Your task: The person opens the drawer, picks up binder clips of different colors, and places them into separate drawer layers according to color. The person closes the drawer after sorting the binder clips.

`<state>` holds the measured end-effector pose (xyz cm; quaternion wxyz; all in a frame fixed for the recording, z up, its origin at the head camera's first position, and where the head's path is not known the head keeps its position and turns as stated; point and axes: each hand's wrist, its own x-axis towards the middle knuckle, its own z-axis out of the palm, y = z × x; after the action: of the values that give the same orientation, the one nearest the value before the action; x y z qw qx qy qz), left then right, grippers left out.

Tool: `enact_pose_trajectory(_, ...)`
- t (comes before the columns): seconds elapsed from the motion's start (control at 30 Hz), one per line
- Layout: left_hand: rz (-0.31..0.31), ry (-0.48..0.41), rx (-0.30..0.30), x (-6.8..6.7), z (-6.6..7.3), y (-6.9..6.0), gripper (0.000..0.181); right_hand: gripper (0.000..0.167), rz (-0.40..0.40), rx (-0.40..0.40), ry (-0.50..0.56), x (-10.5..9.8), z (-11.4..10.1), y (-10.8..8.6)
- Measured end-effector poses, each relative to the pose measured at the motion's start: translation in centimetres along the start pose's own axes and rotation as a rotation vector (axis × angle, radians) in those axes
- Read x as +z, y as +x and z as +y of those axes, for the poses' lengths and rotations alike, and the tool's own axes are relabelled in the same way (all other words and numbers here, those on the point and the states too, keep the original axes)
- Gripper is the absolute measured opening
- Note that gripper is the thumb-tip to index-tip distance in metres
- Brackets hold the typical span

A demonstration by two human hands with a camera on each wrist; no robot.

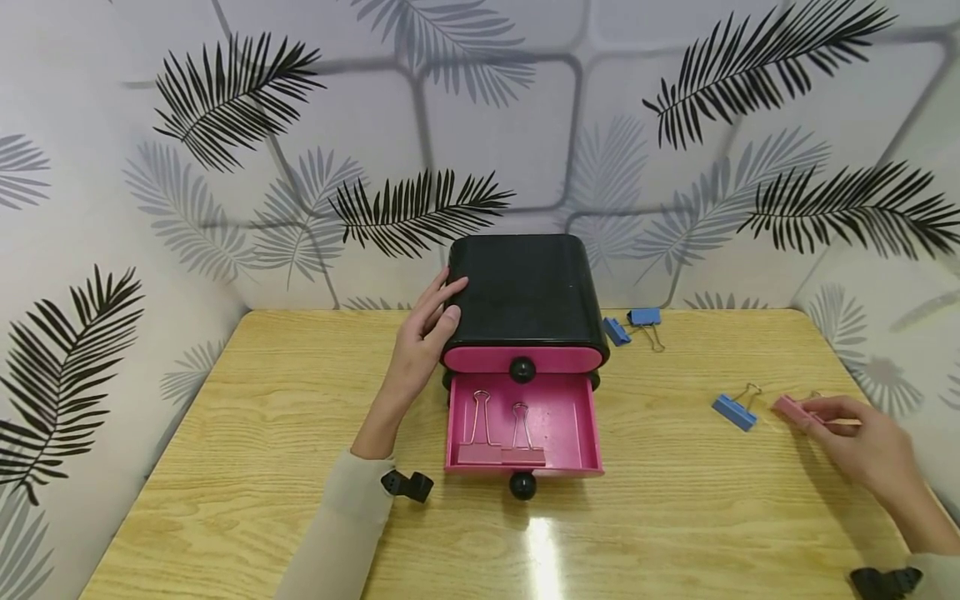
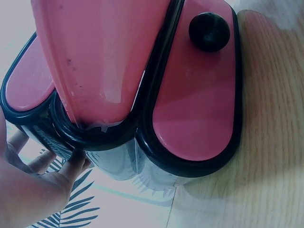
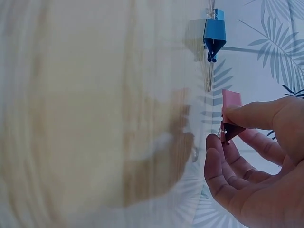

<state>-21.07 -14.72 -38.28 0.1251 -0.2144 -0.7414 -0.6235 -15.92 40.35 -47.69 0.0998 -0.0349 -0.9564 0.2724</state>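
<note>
My left hand [image 1: 422,337] rests against the left side of a black drawer box [image 1: 525,287], its fingers fairly straight along the top edge. The pink middle drawer [image 1: 573,425] is pulled out and holds two pink binder clips [image 1: 480,452] with wire handles upright. Far to the right, my right hand [image 1: 862,437] pinches another pink binder clip [image 1: 791,408] between thumb and fingers; in the right wrist view this clip [image 3: 232,102] appears just off the table. A blue binder clip [image 1: 735,412] lies to its left.
Two more blue binder clips [image 1: 643,317] lie by the box's back right side. A black round knob [image 1: 522,485] sticks out from the open drawer's front. Behind the wooden table [image 1: 300,417] rises a wall with leaf patterns [image 1: 487,125].
</note>
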Motion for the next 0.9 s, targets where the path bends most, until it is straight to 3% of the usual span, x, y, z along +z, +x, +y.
enact_pose_trajectory(0.4, -0.007, 0.002, 0.003, 0.0, 0.0, 0.0, 0.045, 0.025, 0.043, -0.039, 0.039, -0.1, -1.3, -0.5)
enact_pose_trajectory(0.9, -0.006, 0.002, 0.010, -0.1, 0.0, -0.1, 0.045, 0.021, 0.132, -0.164, 0.055, -0.7, -5.9, -0.6)
